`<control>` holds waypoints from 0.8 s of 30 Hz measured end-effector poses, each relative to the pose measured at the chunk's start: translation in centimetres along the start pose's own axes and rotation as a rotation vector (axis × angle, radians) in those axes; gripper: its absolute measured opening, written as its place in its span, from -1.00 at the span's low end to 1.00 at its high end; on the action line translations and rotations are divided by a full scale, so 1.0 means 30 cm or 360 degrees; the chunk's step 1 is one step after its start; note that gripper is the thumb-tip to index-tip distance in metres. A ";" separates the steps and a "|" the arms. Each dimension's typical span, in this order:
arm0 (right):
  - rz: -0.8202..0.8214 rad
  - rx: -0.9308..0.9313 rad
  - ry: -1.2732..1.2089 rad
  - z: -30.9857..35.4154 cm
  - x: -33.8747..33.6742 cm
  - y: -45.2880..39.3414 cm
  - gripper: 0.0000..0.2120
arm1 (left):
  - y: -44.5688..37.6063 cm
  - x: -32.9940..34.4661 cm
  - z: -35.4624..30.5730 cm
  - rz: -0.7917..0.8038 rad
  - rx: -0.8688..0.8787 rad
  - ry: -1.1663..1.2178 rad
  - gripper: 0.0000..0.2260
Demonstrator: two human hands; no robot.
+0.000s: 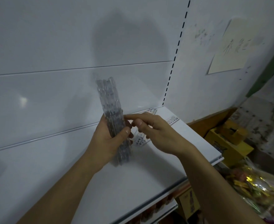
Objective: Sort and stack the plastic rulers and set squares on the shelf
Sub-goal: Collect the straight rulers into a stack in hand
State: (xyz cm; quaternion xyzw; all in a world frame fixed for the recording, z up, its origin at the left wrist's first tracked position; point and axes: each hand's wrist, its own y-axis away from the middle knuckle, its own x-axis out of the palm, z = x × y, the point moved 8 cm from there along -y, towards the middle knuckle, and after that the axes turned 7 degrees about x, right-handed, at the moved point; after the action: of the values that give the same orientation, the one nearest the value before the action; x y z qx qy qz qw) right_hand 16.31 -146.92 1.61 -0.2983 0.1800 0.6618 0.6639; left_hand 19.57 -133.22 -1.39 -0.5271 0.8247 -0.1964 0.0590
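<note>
Standing on its edge above the white shelf (100,183), a thick stack of clear rulers (112,120) is held almost upright, a little tilted. The left hand (108,141) grips this stack around its lower half: the palm is behind it, the thumb presses on the front edge, and the other fingers curl around the far side. The upper half of the stack rises free above the hand, and its bottom end sticks out below the hand, above the shelf surface; I cannot tell if it touches it.

The right hand (154,131) is just beside the stack, on its right side. Its forefinger is stretched out and its tip touches the edge of the rulers, while the other fingers are loosely bent and hold nothing that I can see.

Under the right hand, some loose clear rulers (140,140) with printed numbers lie flat on the shelf, and more pieces (172,120) lie further back near the corner, partly hidden by the hand.

Behind the shelf stands a white panelled back wall (52,70) with a slotted upright (175,57). To the right, a paper note (230,50) with handwriting is stuck on the wall. Lower on the right are yellow boxes (226,139) and a shiny plastic bag (259,188).
</note>
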 end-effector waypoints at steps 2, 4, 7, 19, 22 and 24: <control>-0.0243 0.0208 0.0088 -0.093 -0.064 -0.021 -0.73 | -0.005 0.001 -0.001 -0.0004 0.0010 -0.0014 -0.63; -0.0540 0.0498 0.0499 -0.203 -0.156 -0.031 -0.64 | -0.011 0.000 -0.010 -0.0011 0.0081 -0.0036 -0.63; -0.0438 0.1063 0.0839 -0.377 -0.236 -0.004 -0.29 | -0.013 -0.002 -0.024 0.0018 0.0223 -0.0123 -0.63; -0.1009 0.0846 -0.0547 -0.499 -0.379 0.042 -0.54 | -0.025 -0.025 0.042 -0.0083 0.0073 -0.0226 -0.81; -0.0979 0.0702 -0.0736 -0.430 -0.384 0.032 -0.59 | -0.025 -0.037 0.037 -0.0190 -0.0002 -0.0217 -0.66; -0.1006 0.0624 -0.0645 -0.367 -0.392 0.031 -0.58 | -0.024 -0.032 0.023 -0.0227 -0.0033 -0.0159 -0.59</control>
State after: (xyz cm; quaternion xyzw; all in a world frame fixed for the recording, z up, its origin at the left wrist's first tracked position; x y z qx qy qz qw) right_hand 16.41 -163.03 0.58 -0.0709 0.0679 0.4241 0.9003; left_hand 20.81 -132.80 -1.86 -0.5943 0.7830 -0.1650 0.0805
